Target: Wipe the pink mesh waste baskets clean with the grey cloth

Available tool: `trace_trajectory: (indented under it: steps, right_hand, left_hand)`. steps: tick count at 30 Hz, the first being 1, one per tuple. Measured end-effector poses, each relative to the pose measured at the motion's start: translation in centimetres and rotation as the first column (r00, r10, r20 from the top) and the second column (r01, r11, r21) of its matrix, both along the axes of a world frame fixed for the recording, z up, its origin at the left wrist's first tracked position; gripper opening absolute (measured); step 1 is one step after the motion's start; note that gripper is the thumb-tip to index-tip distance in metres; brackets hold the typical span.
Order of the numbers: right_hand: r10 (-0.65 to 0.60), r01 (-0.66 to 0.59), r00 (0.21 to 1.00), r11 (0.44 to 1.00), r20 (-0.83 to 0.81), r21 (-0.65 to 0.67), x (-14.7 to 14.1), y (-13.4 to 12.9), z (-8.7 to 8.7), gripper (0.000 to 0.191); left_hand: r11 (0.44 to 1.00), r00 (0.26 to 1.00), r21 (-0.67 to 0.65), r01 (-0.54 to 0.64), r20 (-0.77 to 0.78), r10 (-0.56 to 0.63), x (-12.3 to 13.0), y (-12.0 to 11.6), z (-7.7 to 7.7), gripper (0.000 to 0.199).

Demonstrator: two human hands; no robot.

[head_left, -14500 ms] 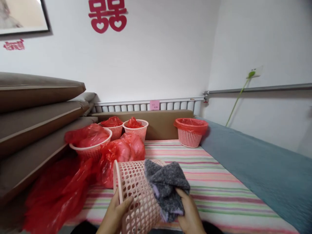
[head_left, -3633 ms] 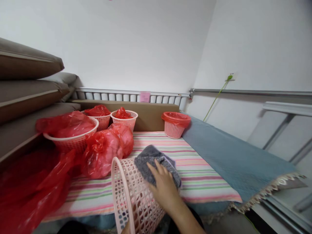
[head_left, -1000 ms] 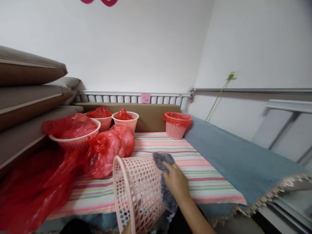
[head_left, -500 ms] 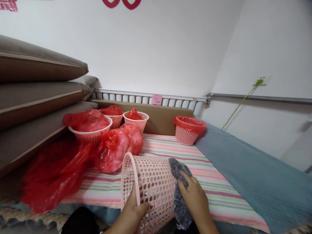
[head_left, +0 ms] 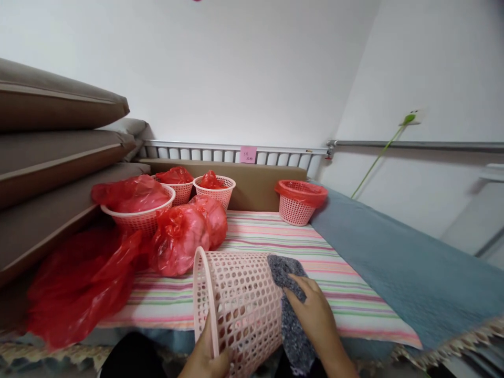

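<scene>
- Stacked brown cushions (head_left: 59,152) occupy the far left, rising in three layers against the white wall
- A loose red plastic bag (head_left: 79,286) lies crumpled at the left edge of the striped sheet (head_left: 275,236), just below the cushions
- A large pink basket lined in red (head_left: 137,210) stands behind it; a knotted red bag (head_left: 179,247) lies in front, touching a second red bundle (head_left: 214,220)
- Two small pink baskets (head_left: 214,190) with red plastic inside stand side by side against the brown headboard pad (head_left: 255,184)
- The left hand (head_left: 207,357) grips the rim of the pink lattice basket (head_left: 240,304) at the bottom edge of the view, thumb over the rim; the fingers are partly hidden behind it
- That basket lies tipped on its side at the near edge of the bed, its open mouth facing left and its base facing right
- A grey cloth (head_left: 289,304) covers the base of the basket and hangs down past it
- The right hand (head_left: 313,315) lies flat on the cloth, fingers spread, pressing it against the basket base; it is not closed around it
- A further pink basket with a red liner folded over its rim (head_left: 300,202) stands well apart at the head of the bed
- A blue-grey blanket (head_left: 394,262) covers the right side of the bed, and a green cable (head_left: 374,163) runs up the right wall
</scene>
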State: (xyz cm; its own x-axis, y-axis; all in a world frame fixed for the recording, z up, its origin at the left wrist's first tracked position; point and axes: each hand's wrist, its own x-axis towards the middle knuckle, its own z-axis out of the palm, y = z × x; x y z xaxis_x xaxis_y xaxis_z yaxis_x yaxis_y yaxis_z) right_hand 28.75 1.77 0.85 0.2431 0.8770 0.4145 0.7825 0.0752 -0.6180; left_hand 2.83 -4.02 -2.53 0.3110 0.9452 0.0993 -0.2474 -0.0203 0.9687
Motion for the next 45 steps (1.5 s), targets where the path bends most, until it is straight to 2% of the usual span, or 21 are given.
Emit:
trace_trajectory:
  steps: [4, 7, 9, 10, 12, 14, 16, 19, 21, 23, 25, 26, 28, 32, 38, 41, 45]
  right_hand:
    - [-0.035, 0.031, 0.995, 0.999, -0.095, -0.043, -0.5, 0.0, 0.4, 0.043]
    - [-0.011, 0.002, 0.992, 0.997, -0.124, -0.079, -3.6, -0.5, 2.3, 0.039]
    - [0.109, -0.113, 0.990, 0.993, -0.094, -0.042, -7.4, -1.8, 4.1, 0.032]
    - [0.209, -0.212, 0.973, 0.977, -0.093, -0.021, -9.4, -2.7, 4.9, 0.031]
    - [0.393, -0.394, 0.916, 0.919, -0.076, 0.003, -13.0, -4.4, 6.3, 0.033]
    - [0.468, -0.468, 0.882, 0.884, -0.054, 0.014, -15.2, -5.8, 6.9, 0.036]
    - [0.472, -0.472, 0.881, 0.881, -0.035, 0.013, -15.9, -6.3, 6.9, 0.035]
    - [0.431, -0.431, 0.902, 0.902, 0.033, -0.027, -14.7, -5.8, 6.5, 0.034]
    - [0.355, -0.348, 0.927, 0.934, 0.118, -0.081, -12.6, -4.6, 6.2, 0.035]
    - [0.224, -0.195, 0.953, 0.969, 0.202, -0.154, -9.6, -3.0, 5.8, 0.036]
    - [0.063, -0.004, 0.966, 0.973, 0.250, -0.229, -6.1, -1.4, 5.1, 0.036]
    - [-0.013, 0.080, 0.968, 0.963, 0.251, -0.259, -4.5, -0.7, 4.6, 0.036]
    - [-0.095, 0.162, 0.963, 0.951, 0.252, -0.264, -1.8, 0.4, 3.6, 0.037]
    - [-0.084, 0.125, 0.957, 0.983, 0.278, -0.133, 0.1, 1.6, 1.8, 0.036]
    - [0.069, -0.074, 0.997, 0.969, -0.027, -0.235, 0.6, 2.2, 1.8, 0.042]
    - [0.056, -0.065, 0.997, 0.982, -0.056, -0.180, 1.1, 2.5, 1.9, 0.038]
    - [-0.046, 0.037, 0.998, 0.983, -0.047, -0.179, 1.4, 2.8, 1.5, 0.036]
  left_hand:
    - [0.999, 0.993, -0.028, 0.033, 0.115, -0.029, 0.3, -0.4, -0.9, 0.104]
    - [0.999, 0.989, -0.030, 0.031, 0.144, -0.027, 0.5, -0.6, -0.6, 0.100]
    - [0.999, 0.991, -0.036, 0.028, 0.134, -0.023, 0.5, -0.7, -0.4, 0.090]
    - [1.000, 0.992, -0.025, 0.015, 0.124, -0.012, 0.4, -0.7, -0.5, 0.088]
    - [0.999, 0.995, 0.020, -0.044, 0.091, 0.042, 0.1, -0.6, -1.0, 0.086]
    - [0.993, 0.993, 0.058, -0.106, 0.052, 0.103, -0.4, -0.5, -2.1, 0.086]
    - [0.986, 0.990, 0.079, -0.144, 0.014, 0.143, -0.8, -0.4, -3.1, 0.079]
    - [0.987, 0.992, 0.098, -0.124, 0.035, 0.121, -0.8, -0.5, -3.4, 0.079]
    - [0.999, 0.998, 0.047, -0.014, 0.064, 0.011, -0.6, -0.7, -2.6, 0.083]
    - [0.992, 0.989, -0.009, 0.129, 0.067, -0.128, -0.4, -0.9, -1.5, 0.080]
    - [0.977, 0.976, -0.007, 0.214, 0.039, -0.214, -0.4, -1.1, -0.6, 0.075]
    - [0.976, 0.976, 0.010, 0.218, 0.013, -0.218, -0.5, -1.1, -0.4, 0.072]
    - [0.982, 0.982, 0.040, 0.184, -0.039, -0.183, -0.6, -1.3, -0.1, 0.071]
    - [0.986, 0.986, 0.046, 0.162, -0.053, -0.159, -0.6, -1.6, 0.8, 0.073]
    - [0.968, 0.969, 0.056, 0.246, 0.027, -0.247, 0.0, -2.0, 2.2, 0.073]
    - [0.967, 0.968, 0.066, 0.247, 0.037, -0.250, 0.0, -1.9, 1.9, 0.072]
    - [0.972, 0.972, 0.023, 0.235, 0.014, -0.236, -0.1, -1.8, 1.3, 0.070]
